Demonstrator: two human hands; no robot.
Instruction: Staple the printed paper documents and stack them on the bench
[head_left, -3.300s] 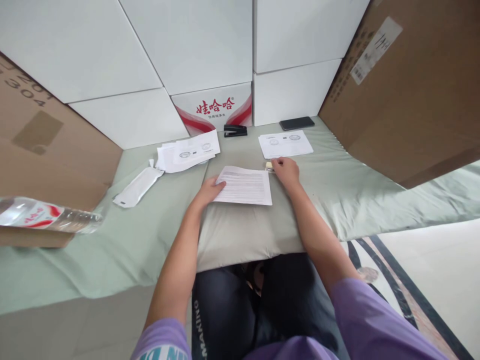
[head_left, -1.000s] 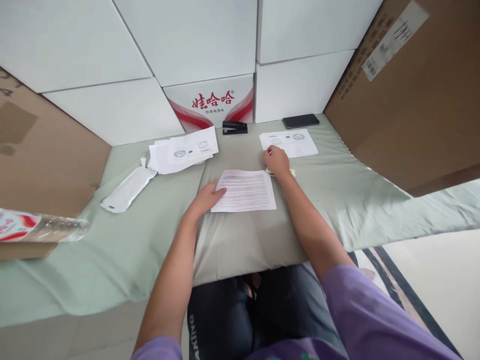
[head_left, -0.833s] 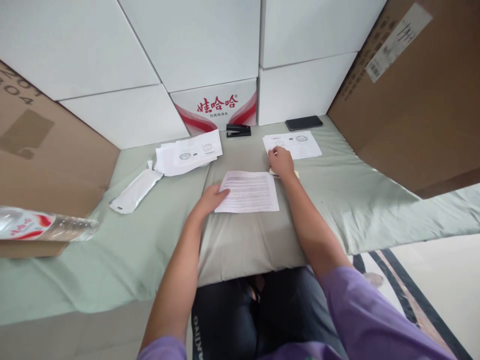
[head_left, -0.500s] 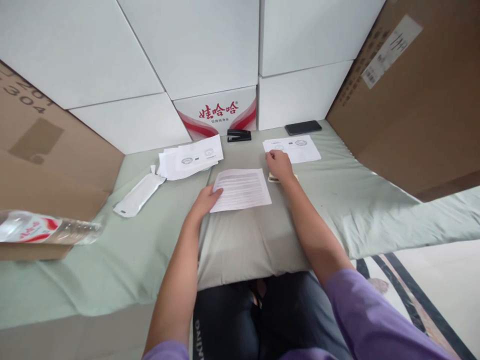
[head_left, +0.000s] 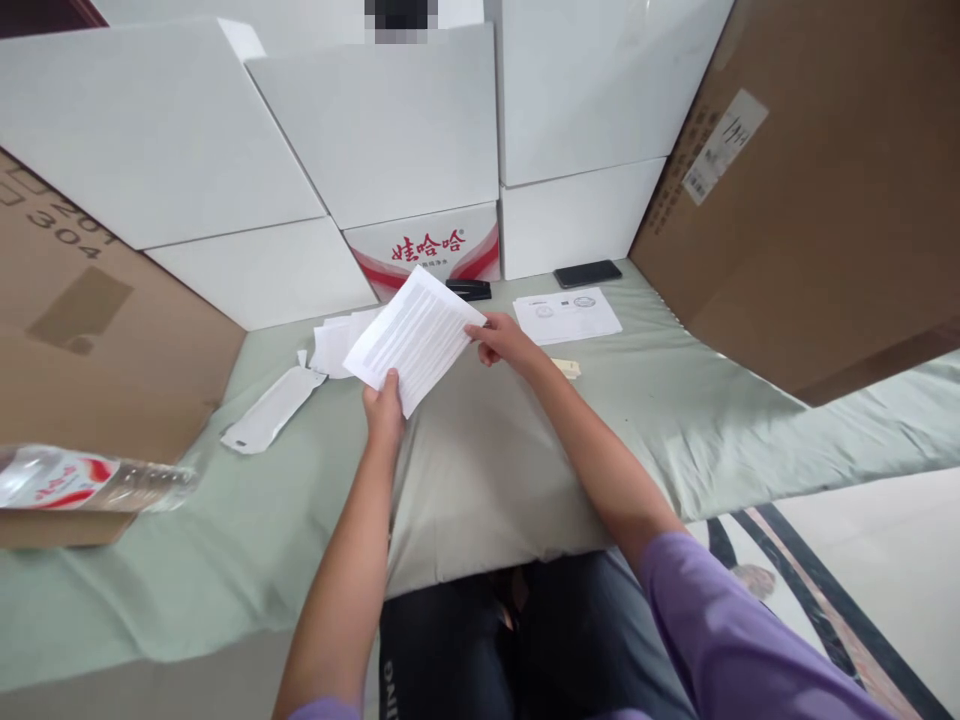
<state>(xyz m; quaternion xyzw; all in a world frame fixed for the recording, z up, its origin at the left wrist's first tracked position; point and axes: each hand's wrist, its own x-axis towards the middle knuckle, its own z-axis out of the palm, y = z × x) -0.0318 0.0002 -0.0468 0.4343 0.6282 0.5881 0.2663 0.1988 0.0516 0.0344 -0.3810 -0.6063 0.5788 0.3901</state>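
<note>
A printed sheet of paper [head_left: 416, 340], tilted and lifted off the cloth, is held between my two hands. My left hand [head_left: 385, 405] pinches its lower left edge, thumb on top. At its right corner, my right hand [head_left: 501, 340] grips with thumb and fingers. Whether it is one sheet or several I cannot tell. Partly behind it on the left lie more white papers [head_left: 330, 345]. A stack of papers with stamp marks [head_left: 568, 316] rests flat beyond my right hand. Under my right forearm a small cream-coloured item [head_left: 568, 368] shows in part.
A black stapler [head_left: 469, 290] sits by the white boxes [head_left: 412, 130], with a phone [head_left: 588, 273] to its right. A white packet [head_left: 274, 408] lies at left, near a water bottle [head_left: 90, 480]. Cardboard boxes [head_left: 825, 200] flank the cloth-covered surface [head_left: 480, 480].
My right hand has moved left from beside the stamped stack and taken the sheet's right corner. The sheet has been raised and turned, moving leftward over the left papers. The view has tilted up slightly.
</note>
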